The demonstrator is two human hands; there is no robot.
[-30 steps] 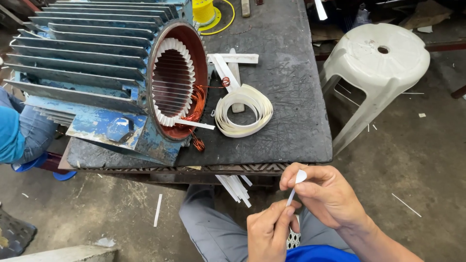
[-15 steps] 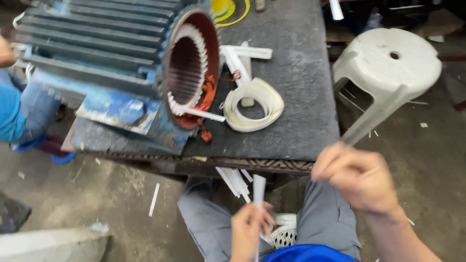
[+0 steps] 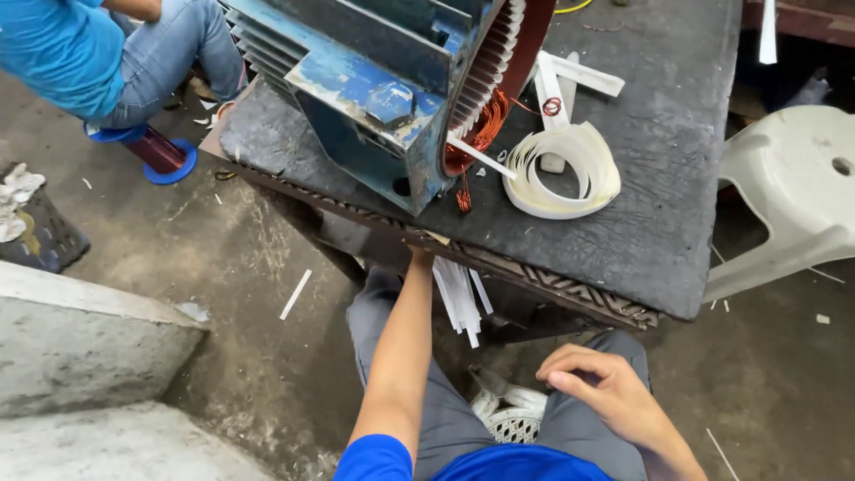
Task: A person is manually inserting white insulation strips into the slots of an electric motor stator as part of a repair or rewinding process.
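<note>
Head view: left hand (image 3: 419, 260) reaches under the table (image 3: 659, 160) edge toward light, bendy white strips (image 3: 459, 298), fingers hidden so I cannot tell; right hand (image 3: 606, 392) rests, loosely curled, empty; pinching mid-length seems best

Blue motor housing (image 3: 374, 80), orange-copper windings (image 3: 485, 134), white strip coil (image 3: 570, 174), dark grey table (image 3: 659, 178).

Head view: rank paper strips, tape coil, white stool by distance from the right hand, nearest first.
From the right hand, low in the frame over the lap:
1. Paper strips, up and left, hanging under the table edge.
2. Tape coil, farther up, on the tabletop beside the motor.
3. White stool, up and right, beyond the table's corner; close to the coil's distance, so 2 and 3 are nearly tied.
</note>
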